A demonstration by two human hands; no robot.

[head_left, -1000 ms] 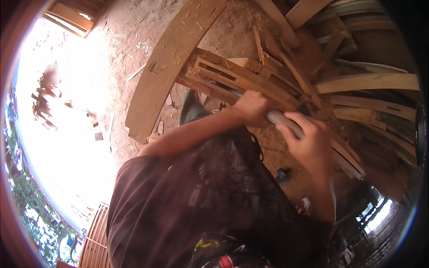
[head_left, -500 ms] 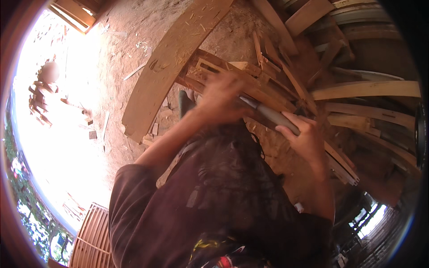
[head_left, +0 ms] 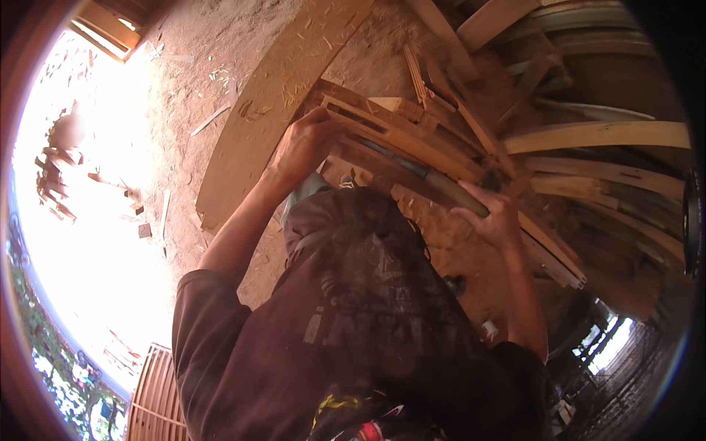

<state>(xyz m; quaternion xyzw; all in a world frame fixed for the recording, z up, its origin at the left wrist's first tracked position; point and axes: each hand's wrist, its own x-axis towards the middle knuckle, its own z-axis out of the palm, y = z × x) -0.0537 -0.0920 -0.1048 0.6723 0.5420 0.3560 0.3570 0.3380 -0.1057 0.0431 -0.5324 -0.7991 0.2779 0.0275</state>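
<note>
- The left hand (head_left: pixel 305 143) was closed over the near end of a bundle of pale, curved wooden slats (head_left: pixel 401 140), fingers curled around the top edge of the uppermost strip.
- The right hand (head_left: pixel 491 217) was wrapped around a dark, rounded tool handle (head_left: pixel 452 192), thumb and fingers closing on its lower end; the grip looked firm, though the fingertips were partly hidden behind the handle.
- The handle ran up and to the left from the right hand, across the slats, toward the left hand; its far end faded into shadow among the strips (what kind of head it carried could not be told).
- The slats lay between and just beyond both hands, stacked in a loose arc and touching one another.
- To the left of the left hand, a broad, curved plank of light wood (head_left: pixel 272 103) lay on the reddish dirt floor (head_left: pixel 184 88), which was scattered with wood chips.
- Beyond and to the right of the right hand, more long bent wooden boards (head_left: pixel 596 136) were piled, one pale strip running nearly level.
- Below both hands, the person's dark brown short-sleeved shirt (head_left: pixel 353 331) filled the lower middle of the view.
- Far to the left of the left hand, sunlight washed out the ground.
</note>
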